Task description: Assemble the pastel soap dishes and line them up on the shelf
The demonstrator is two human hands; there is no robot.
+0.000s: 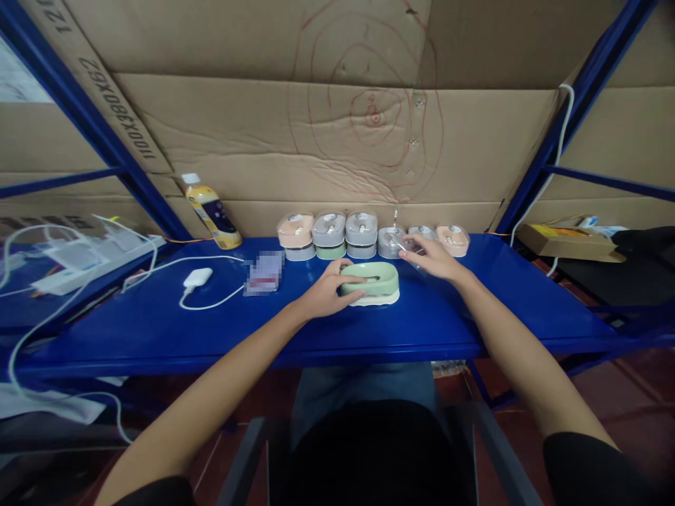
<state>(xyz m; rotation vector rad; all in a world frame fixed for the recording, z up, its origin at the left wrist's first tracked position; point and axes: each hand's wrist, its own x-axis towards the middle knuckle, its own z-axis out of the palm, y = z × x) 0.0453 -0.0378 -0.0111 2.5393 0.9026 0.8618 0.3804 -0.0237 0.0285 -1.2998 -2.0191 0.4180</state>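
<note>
With my left hand I grip the green box point(384, 278), open on the tabletop point(437, 320), the left hand point(328, 289) curled over its rim, while my right hand point(433, 258) pinches what looks like a clear lid point(414, 261), so uncovering seems done and covering not.

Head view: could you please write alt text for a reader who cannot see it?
A person's left grip is on a green oval container on a blue table; the right grip appears to hold clear plastic. Behind, small pink, gray and green boxes stand in a row, some stacked, before a cardboard wall.
</note>
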